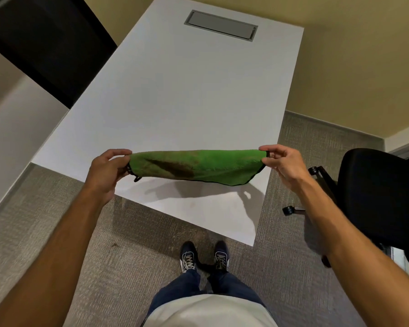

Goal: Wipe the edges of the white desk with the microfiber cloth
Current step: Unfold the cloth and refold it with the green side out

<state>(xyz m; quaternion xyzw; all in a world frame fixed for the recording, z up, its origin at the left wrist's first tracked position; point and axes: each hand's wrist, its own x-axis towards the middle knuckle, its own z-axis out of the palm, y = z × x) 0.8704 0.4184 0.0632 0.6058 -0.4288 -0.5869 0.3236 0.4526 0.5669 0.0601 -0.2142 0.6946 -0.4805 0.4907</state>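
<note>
The pale pattern on the dark shoes [188, 257] at the bottom centre may be laces or a mark; it is too small to read.

The microfiber cloth [217, 165] is bright green with a thin black edging. A dark brownish stain runs across its left half, and a small black loop hangs from its left end. It is bunched lengthwise into a long, sagging band across the middle of the frame. It hangs in the air above the near end of the white desk [175, 90] and casts a shadow on the top there.

The left hand [106, 171] pinches the left end of the cloth, fingers curled over and thumb beneath. The right hand [283, 164] pinches the right end between thumb and forefinger, the other fingers loosely bent. Both forearms reach up from the lower corners of the frame, spread apart.

A grey rectangular hatch [221, 25] sits flush in the desk near the top of the frame. A black office chair [383, 197] stands at the right edge on grey carpet [57, 232].
</note>
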